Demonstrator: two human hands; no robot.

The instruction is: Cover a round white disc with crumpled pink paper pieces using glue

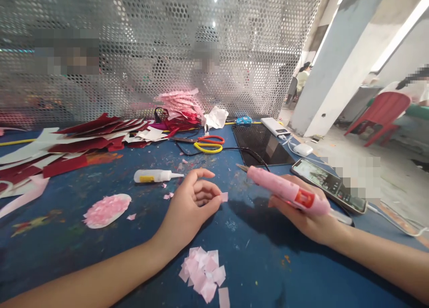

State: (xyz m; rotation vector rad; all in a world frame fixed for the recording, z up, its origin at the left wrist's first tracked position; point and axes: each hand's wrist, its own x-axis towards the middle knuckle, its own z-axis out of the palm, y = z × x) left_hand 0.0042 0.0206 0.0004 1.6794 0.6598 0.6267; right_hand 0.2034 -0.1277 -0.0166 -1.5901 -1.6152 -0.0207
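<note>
My left hand [197,200] pinches a small pink paper square [224,196] between thumb and finger, above the blue table. My right hand [301,205] is wrapped round a pink glue gun [288,189], its metal tip pointing left toward the middle. On the left lies a white oval [114,217] covered with pink pieces, with one loose scrap beside it. A heap of pink paper squares [203,272] is at the near middle. Left of my left hand, a white glue bottle [152,176] lies on its side, nozzle to the right.
Red and white strips [77,149] spread over the back left, near a pink stack [181,104]. Scissors [208,143], a dark glossy panel [263,145], a power bank [275,126] and a phone [328,185] with cables lie behind. Perforated metal [150,44] stands at the back.
</note>
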